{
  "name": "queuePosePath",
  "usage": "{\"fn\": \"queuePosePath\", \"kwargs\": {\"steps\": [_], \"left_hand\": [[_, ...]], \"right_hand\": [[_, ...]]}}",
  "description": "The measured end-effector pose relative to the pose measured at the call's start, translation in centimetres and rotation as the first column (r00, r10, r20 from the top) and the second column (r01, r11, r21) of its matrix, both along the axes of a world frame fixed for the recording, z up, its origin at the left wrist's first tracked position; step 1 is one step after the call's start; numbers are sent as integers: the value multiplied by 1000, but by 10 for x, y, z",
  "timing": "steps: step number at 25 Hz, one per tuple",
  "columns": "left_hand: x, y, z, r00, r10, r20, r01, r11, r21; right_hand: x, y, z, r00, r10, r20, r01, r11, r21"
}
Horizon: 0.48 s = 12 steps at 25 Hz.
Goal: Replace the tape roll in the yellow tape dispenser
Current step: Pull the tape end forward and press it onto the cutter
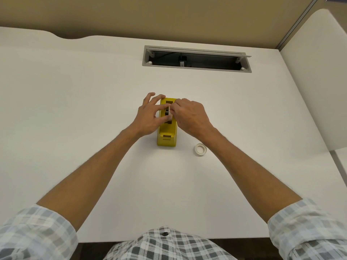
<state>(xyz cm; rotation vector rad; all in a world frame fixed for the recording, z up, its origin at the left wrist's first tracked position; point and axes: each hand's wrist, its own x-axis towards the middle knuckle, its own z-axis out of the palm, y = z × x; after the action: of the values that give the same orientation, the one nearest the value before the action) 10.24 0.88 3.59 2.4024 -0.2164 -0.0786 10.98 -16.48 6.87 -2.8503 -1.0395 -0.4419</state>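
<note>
2 bare hands work at a yellow tape dispenser [167, 136] on a white desk [75, 109].

I see my left hand [148, 117] against the dispenser's left side, its fingers [152, 99] spread and reaching over the far top corner, the thumb low beside the roll slot. My right hand [189, 114] comes in from the other side; its fingertips are pressed together in a pinch on a small white piece at the dark tape roll [167, 114] seated between the 2 hands, though I cannot tell exactly what that piece is. A white spare roll [200, 149] lies flat on the desk, nearer me than my right fingers, just beside that wrist and apart from the dispenser. Beyond both sets of fingertips, an open cable tray [196, 59] is set in the desk.
</note>
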Motion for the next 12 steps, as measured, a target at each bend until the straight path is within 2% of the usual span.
{"fn": "queuePosePath", "kwargs": {"steps": [6,9,12], "left_hand": [[0,-1,2,1000,13,10,-13,1000,8],[0,1,2,1000,-2,18,2,1000,4],[0,2,1,1000,-7,21,7,1000,7]], "right_hand": [[2,-3,-3,998,-34,-50,35,999,9],[0,-6,2,990,-45,-134,61,991,118],[-1,-10,3,990,-18,-141,44,983,179]]}}
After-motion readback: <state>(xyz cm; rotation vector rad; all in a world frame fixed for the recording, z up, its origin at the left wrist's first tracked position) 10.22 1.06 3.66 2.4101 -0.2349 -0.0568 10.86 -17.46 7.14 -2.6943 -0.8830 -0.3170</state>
